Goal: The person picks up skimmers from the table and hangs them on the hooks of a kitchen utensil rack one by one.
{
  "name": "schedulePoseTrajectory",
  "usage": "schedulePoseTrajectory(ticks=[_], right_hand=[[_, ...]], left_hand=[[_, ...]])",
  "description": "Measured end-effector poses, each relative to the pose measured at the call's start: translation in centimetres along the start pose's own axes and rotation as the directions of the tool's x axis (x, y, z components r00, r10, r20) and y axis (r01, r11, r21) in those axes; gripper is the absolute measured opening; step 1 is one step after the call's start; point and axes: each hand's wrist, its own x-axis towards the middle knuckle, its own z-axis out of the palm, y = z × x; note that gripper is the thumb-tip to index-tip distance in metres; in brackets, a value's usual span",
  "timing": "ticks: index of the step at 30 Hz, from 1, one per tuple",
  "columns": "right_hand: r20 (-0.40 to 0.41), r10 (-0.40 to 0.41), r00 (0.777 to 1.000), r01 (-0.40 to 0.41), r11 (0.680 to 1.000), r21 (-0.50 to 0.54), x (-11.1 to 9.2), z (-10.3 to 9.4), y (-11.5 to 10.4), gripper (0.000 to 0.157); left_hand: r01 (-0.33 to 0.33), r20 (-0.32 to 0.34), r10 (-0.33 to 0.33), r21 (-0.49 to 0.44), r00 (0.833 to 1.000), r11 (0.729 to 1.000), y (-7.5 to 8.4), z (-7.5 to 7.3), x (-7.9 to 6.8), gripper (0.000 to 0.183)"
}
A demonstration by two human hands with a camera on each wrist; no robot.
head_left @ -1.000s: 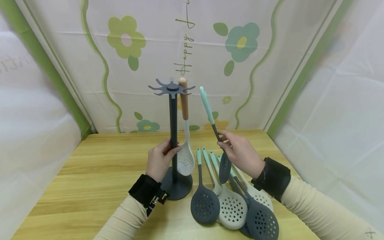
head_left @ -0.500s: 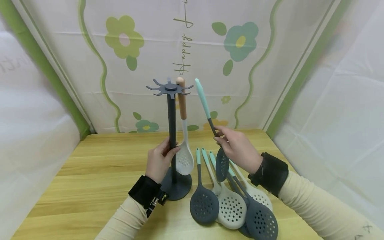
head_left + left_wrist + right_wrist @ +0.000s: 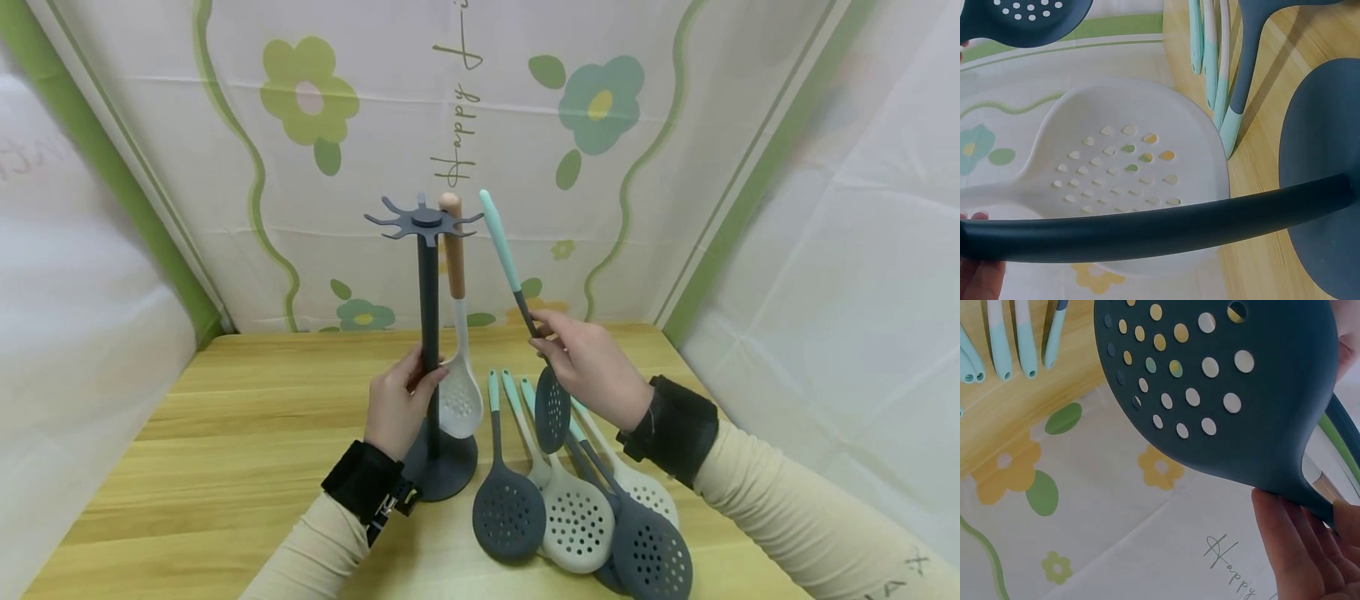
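Note:
My left hand [image 3: 397,408] grips the pole of a dark utensil stand [image 3: 428,308], whose top [image 3: 426,219] spreads into several curved hooks. On the stand's far right side hangs a white slotted spoon [image 3: 471,408] with a wooden handle, its bowl beside the pole. My right hand [image 3: 592,362] pinches a dark grey skimmer [image 3: 1260,437] by its neck, just above the perforated head. This skimmer is raised off the table, mint handle upward and leaning left. In the head view its handle tip shows just right of the hooks, apart from them. The left wrist view catches its head at the top left.
Several skimmers lie on the wooden table [image 3: 247,458] right of the stand's round base [image 3: 442,479]. A dark one [image 3: 510,546] and a light one [image 3: 577,560] are nearest the base; the others overlap to the right. Printed fabric walls [image 3: 525,183] enclose the back and sides.
My right hand has moved left and slightly up with the skimmer, bringing its handle tip closer to the hooks. The left hand keeps its grip on the pole.

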Motion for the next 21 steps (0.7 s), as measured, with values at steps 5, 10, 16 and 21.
schedulePoseTrajectory(ticks=[5, 10, 16, 21], right_hand=[[0.001, -0.005, 1.000, 0.005, 1.000, -0.006, -0.21, 0.10, 0.06, 0.030], [0.008, -0.001, 1.000, 0.001, 1.000, -0.005, -0.29, 0.12, 0.01, 0.029], [0.010, -0.010, 1.000, 0.010, 1.000, 0.000, -0.34, 0.26, 0.09, 0.028], [0.011, -0.011, 1.000, 0.011, 1.000, 0.010, -0.46, 0.44, 0.19, 0.029]], left_hand=[[-0.006, -0.007, 0.006, 0.007, 1.000, 1.000, -0.01, 0.04, 0.00, 0.025], [-0.012, -0.010, 0.012, 0.008, 1.000, 1.000, -0.06, 0.11, -0.02, 0.025], [-0.012, -0.013, 0.012, 0.002, 1.000, 1.000, -0.05, 0.11, -0.02, 0.025], [-0.012, -0.012, 0.011, -0.002, 1.000, 1.000, -0.11, 0.04, -0.06, 0.028]])
